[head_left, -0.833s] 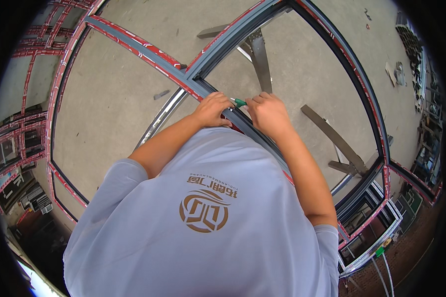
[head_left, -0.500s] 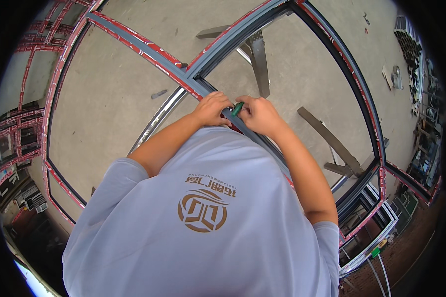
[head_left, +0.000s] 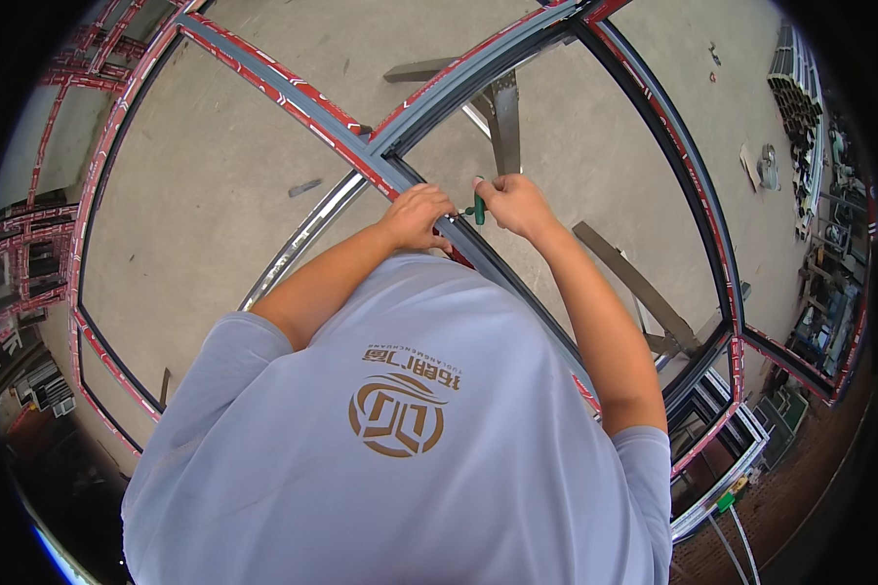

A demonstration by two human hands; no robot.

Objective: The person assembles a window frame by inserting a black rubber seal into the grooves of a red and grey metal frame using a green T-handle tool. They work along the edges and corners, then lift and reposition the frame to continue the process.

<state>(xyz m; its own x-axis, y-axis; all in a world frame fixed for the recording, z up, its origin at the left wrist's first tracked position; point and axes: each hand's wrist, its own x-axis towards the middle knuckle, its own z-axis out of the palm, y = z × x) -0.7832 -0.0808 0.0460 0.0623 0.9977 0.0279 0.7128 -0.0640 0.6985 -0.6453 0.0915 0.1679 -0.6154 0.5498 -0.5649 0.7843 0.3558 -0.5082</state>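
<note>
A grey concrete floor (head_left: 215, 195) was spread out below. The upper end of a green-handled tool (head_left: 479, 209) was gripped by the right hand (head_left: 517, 207), and its thin shank was pointed toward the left hand (head_left: 419, 216), just beside its fingertips. The left fingers were curled over a bar of the grey-and-red frame (head_left: 385, 164); whether anything was pinched beneath them could not be told. Farther out, the opening was crossed by a dark metal support (head_left: 505, 127), and long profiles (head_left: 795, 102) were stacked at the far right.
</note>
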